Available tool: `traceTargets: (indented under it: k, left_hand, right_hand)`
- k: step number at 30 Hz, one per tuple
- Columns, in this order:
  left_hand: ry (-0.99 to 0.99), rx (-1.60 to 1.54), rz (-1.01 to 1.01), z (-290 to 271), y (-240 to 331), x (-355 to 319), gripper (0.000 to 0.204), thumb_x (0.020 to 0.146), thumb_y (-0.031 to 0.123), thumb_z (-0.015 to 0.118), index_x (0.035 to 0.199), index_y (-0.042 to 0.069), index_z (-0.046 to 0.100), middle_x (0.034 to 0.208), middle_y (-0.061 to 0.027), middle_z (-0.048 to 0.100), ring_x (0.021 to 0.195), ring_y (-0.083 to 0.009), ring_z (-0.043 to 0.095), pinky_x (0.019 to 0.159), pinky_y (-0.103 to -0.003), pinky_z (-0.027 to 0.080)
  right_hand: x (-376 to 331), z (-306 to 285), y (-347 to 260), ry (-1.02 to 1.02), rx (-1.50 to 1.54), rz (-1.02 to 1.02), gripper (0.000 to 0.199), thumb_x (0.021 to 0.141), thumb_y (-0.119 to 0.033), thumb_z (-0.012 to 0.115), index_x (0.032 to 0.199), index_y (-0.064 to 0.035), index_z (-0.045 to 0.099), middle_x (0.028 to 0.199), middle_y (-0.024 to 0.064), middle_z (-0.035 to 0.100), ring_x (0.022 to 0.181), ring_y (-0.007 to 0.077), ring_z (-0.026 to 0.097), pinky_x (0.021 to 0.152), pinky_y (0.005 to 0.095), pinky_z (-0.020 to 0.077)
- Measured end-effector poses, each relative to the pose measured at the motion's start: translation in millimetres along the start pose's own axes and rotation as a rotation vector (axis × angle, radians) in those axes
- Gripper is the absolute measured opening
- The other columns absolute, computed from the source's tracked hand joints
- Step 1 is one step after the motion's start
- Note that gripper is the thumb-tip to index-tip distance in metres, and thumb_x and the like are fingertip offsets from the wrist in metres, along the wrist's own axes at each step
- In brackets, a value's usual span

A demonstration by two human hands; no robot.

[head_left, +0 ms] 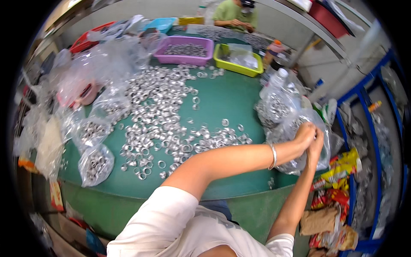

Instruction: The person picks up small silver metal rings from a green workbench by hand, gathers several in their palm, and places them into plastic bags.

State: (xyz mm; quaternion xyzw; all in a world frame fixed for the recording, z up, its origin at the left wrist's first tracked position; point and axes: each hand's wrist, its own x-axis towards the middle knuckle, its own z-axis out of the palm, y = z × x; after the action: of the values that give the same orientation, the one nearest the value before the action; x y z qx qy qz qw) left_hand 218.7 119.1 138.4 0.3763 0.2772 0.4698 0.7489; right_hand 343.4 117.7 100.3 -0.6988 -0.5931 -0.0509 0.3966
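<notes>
My left hand point(305, 133) and my right hand point(317, 141) are pressed together at the right edge of the green table point(227, 98), both pinching the top of a clear plastic bag point(287, 132) filled with small silver metal rings. A silver bracelet sits on my left wrist. A wide heap of loose silver rings point(165, 115) covers the middle of the table, to the left of my hands.
Filled clear bags point(96, 162) lie along the table's left edge. A purple tray point(185, 50) and a yellow-green tray point(238, 58) stand at the far side, where another person point(236, 15) sits. A plastic bottle point(276, 81), snack wrappers point(338, 171) and blue shelving point(364, 98) stand to the right.
</notes>
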Motion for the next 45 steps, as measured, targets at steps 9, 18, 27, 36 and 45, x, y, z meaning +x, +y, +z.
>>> traceTargets:
  k: [9, 18, 27, 36, 45]
  left_hand:
    - [0.269, 0.560, 0.346, -261.8, 77.8, -96.2, 0.031, 0.084, 0.001, 0.050, 0.114, 0.001, 0.057, 0.112, -0.0101, 0.060, 0.105, -0.0166, 0.056, 0.086, -0.028, 0.046]
    - [1.211, 1.724, 0.228, -543.9, 146.3, -80.5, 0.047, 0.084, 0.031, 0.054, 0.122, 0.003, 0.049, 0.119, -0.0202, 0.051, 0.114, -0.0362, 0.046, 0.094, -0.045, 0.038]
    - [0.886, 1.858, -0.325, -539.7, 164.9, -70.7, 0.068, 0.082, 0.064, 0.039, 0.129, 0.014, 0.046, 0.128, -0.0186, 0.044, 0.118, -0.0385, 0.042, 0.093, -0.051, 0.037]
    - [0.686, 1.855, -0.142, -515.4, 157.6, -89.7, 0.076, 0.072, 0.066, 0.055, 0.123, 0.009, 0.053, 0.110, -0.0210, 0.049, 0.103, -0.0411, 0.051, 0.085, -0.046, 0.044]
    - [0.503, 1.967, -0.057, -468.9, 139.2, -121.5, 0.066, 0.069, 0.050, 0.069, 0.108, -0.002, 0.058, 0.112, -0.0172, 0.049, 0.099, -0.0341, 0.051, 0.082, -0.045, 0.044]
  right_hand:
    - [-59.8, 26.6, -140.2, -0.040, 0.099, -0.447, 0.026, 0.086, -0.010, 0.054, 0.109, 0.0009, 0.055, 0.108, 0.0172, 0.057, 0.103, 0.0325, 0.052, 0.090, 0.0385, 0.0396]
    - [-4.3, 353.9, -247.5, -0.636, 0.723, -0.469, 0.038, 0.082, -0.028, 0.061, 0.111, -0.0024, 0.057, 0.109, 0.0151, 0.060, 0.105, 0.0295, 0.056, 0.090, 0.0350, 0.0416]
    - [-14.9, 467.3, -300.4, -0.481, 0.295, -0.606, 0.044, 0.082, -0.043, 0.056, 0.107, -0.0066, 0.063, 0.130, 0.0166, 0.043, 0.115, 0.0370, 0.042, 0.095, 0.0413, 0.0370]
    - [-45.9, 410.9, -290.8, -0.742, 0.712, -0.339, 0.031, 0.081, -0.035, 0.060, 0.097, -0.0083, 0.060, 0.125, 0.0042, 0.054, 0.108, 0.0302, 0.051, 0.094, 0.0375, 0.0368]
    - [-75.8, 352.3, -287.8, -0.951, 0.612, -0.114, 0.066, 0.076, -0.043, 0.064, 0.126, -0.0053, 0.043, 0.123, 0.0207, 0.049, 0.111, 0.0329, 0.051, 0.095, 0.0368, 0.0383]
